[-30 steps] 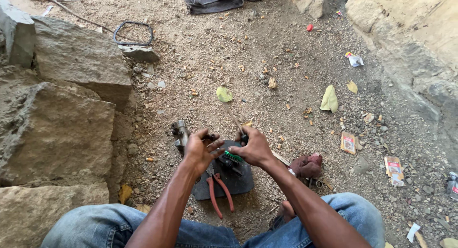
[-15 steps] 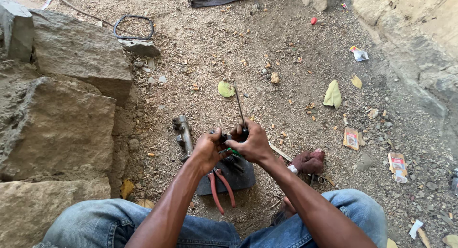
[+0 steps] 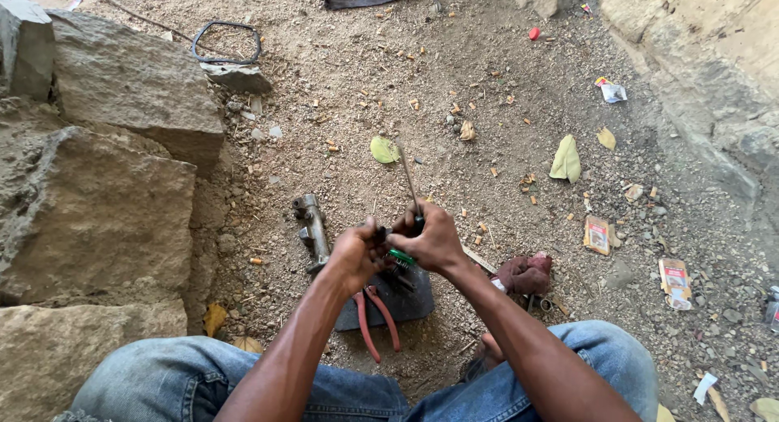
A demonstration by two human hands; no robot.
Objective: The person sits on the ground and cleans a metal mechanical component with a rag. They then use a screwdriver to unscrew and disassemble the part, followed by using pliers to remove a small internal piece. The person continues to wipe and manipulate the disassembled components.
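my left hand (image 3: pixel 355 256) is clenched around a small dark part (image 3: pixel 380 234) that pokes out above my fingers; what exactly it is i cannot tell. my right hand (image 3: pixel 430 239) touches it, fingers curled tight on a screwdriver (image 3: pixel 410 187) with a green handle — the thin metal shaft sticks up and away from my knuckles, and a bit of green shows under my palm. both hands meet above a dark flat mat (image 3: pixel 406 296) lying on the dirt ground (image 3: pixel 454 81) between my knees.

on that mat, at its near edge, lie red-handled pliers (image 3: pixel 375 312), handles pointing towards me. just left of the mat, on the dirt, sits a grey metal cylinder part (image 3: pixel 312 231), lengthwise away from me. to the right of the mat, near my right forearm, there is a dark red rag (image 3: pixel 526 273).

big rough stones (image 3: pixel 97 203) line the left side of the ground, and a black rubber gasket loop (image 3: pixel 227 42) rests on the far one. a green leaf (image 3: pixel 384 149) lies beyond the screwdriver tip, a paler leaf (image 3: pixel 566 159) further right. scraps of wrappers (image 3: pixel 596 234) are scattered along the right side — near the stone ledge (image 3: pixel 706 89) there. my jeans (image 3: pixel 162 381) fill the near edge.
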